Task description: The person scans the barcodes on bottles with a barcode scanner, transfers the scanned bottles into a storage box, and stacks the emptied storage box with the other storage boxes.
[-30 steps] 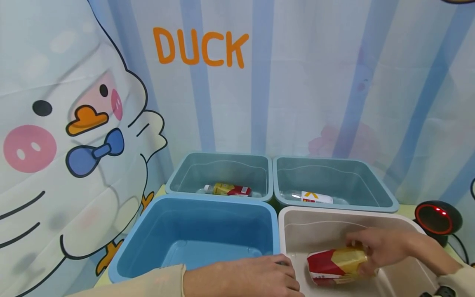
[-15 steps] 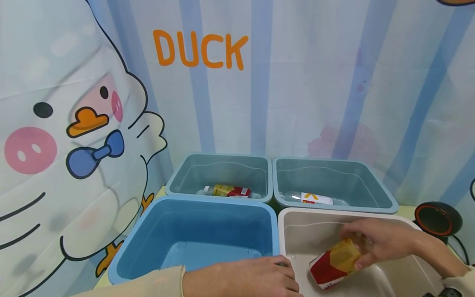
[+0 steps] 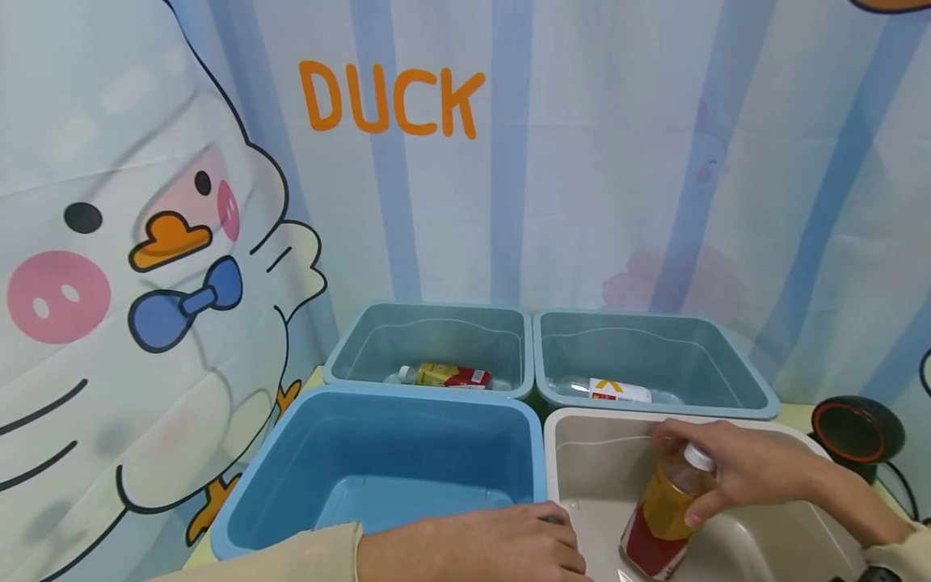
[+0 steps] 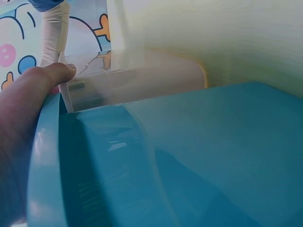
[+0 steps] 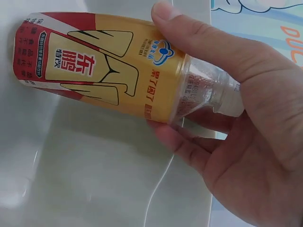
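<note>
My right hand [image 3: 742, 469] holds a drink bottle [image 3: 658, 517] by its upper part, inside the beige bin [image 3: 563, 453]. The bottle has a yellow and red label, a clear neck and a white cap. It leans with its cap up, its base low in the bin. In the right wrist view, the thumb and fingers span the bottle [image 5: 104, 66] just below its neck. My left hand [image 3: 487, 546] rests over the adjoining rims of the blue bin [image 3: 436, 392] and the beige bin. The left wrist view shows its thumb [image 4: 57, 73] by the rim; its other fingers are hidden there.
Behind stand two grey-green bins: the left one [image 3: 465, 311] contains a red and yellow labelled bottle [image 3: 451, 375], the right one [image 3: 633, 318] a white-labelled bottle [image 3: 618, 390]. A black device with a red ring [image 3: 858, 428] stands right. A duck-print curtain [image 3: 582, 162] hangs behind.
My right hand has tipped the bottle from lying on its side to nearly upright, so its cap now shows. The left hand has stayed in place.
</note>
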Motion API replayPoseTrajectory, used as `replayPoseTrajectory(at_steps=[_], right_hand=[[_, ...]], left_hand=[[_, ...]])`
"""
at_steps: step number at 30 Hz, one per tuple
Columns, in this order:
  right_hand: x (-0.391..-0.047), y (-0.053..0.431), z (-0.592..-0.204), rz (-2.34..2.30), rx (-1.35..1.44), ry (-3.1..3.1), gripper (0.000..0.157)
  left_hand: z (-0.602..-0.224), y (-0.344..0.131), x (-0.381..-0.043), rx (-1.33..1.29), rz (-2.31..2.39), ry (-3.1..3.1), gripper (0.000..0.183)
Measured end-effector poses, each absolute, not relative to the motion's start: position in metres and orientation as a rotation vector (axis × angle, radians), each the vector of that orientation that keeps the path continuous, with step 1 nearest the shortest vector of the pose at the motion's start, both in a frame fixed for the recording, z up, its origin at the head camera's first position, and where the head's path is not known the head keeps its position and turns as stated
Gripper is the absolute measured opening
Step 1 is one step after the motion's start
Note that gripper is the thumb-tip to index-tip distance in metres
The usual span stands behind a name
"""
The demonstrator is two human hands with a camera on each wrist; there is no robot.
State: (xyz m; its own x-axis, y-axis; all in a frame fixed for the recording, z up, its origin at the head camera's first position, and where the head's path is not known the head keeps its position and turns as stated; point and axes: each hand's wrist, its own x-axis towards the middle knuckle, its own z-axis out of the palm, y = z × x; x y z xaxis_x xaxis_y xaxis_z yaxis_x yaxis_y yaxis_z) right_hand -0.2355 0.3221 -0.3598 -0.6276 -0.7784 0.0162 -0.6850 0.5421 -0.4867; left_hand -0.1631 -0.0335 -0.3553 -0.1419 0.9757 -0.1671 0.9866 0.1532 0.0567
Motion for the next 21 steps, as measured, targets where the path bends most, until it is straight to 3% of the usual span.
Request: replayPoseTrajectory(at_steps=[12, 17, 21], right_hand=[[-0.234, 0.319, -0.359, -0.641, -1.195, 2.589, 0.055], [-0.23, 0.317, -0.354, -0.703, -1.169, 2.581, 0.055], [-0.227, 0.316, -0.35, -0.808, -1.091, 2.539, 0.066]], left_hand=[[-0.355, -0.034, -0.162, 1.924, -0.085, 2.249, 0.058], [-0.355, -0.034, -0.162, 1.914, -0.094, 2.25, 0.058], [-0.355, -0.033, -0.162, 1.913, -0.111, 2.247, 0.058]])
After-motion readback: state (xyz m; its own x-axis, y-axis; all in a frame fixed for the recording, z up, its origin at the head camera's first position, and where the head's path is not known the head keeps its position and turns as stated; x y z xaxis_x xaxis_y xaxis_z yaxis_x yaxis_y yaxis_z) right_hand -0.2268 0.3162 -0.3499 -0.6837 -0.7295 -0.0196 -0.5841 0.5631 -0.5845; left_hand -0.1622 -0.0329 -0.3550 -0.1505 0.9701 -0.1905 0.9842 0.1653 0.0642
